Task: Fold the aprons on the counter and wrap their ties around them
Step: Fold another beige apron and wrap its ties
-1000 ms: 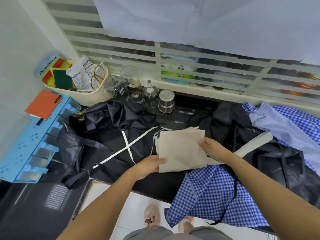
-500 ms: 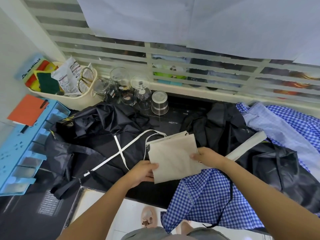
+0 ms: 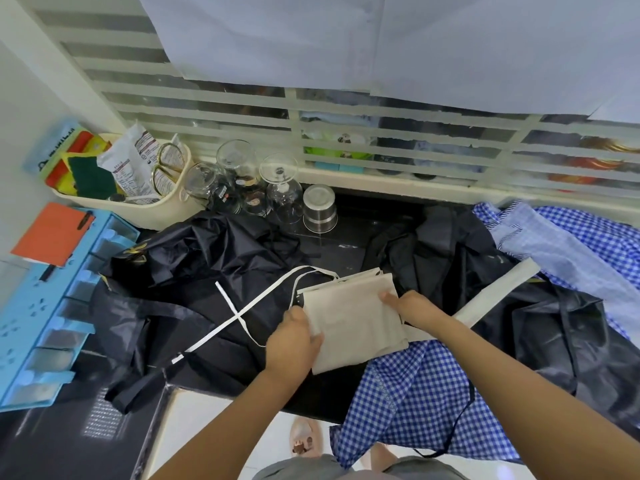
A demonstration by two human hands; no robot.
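A beige apron (image 3: 356, 320), folded into a small rectangle, lies on the black counter (image 3: 349, 237) near its front edge. My left hand (image 3: 294, 341) grips its left edge, thumb on top. On its right part my right hand (image 3: 408, 306) presses down with fingers laid on the cloth. Thin white ties (image 3: 239, 313) trail left from the fold and cross over a crumpled black apron (image 3: 194, 271). A wide beige strap (image 3: 495, 292) runs out to the right behind my right wrist.
A blue checked apron (image 3: 415, 400) hangs over the counter's front edge. Another black apron (image 3: 485, 271) and a blue checked one (image 3: 581, 244) lie at right. Upturned glasses (image 3: 277, 188), a steel cup (image 3: 319, 207) and a cream basket (image 3: 145, 202) stand at the back; a blue rack (image 3: 41, 313) sits left.
The folded beige apron has shifted slightly toward the counter's front edge. My left hand has closed further over its left edge, and my right hand now lies on top of it.
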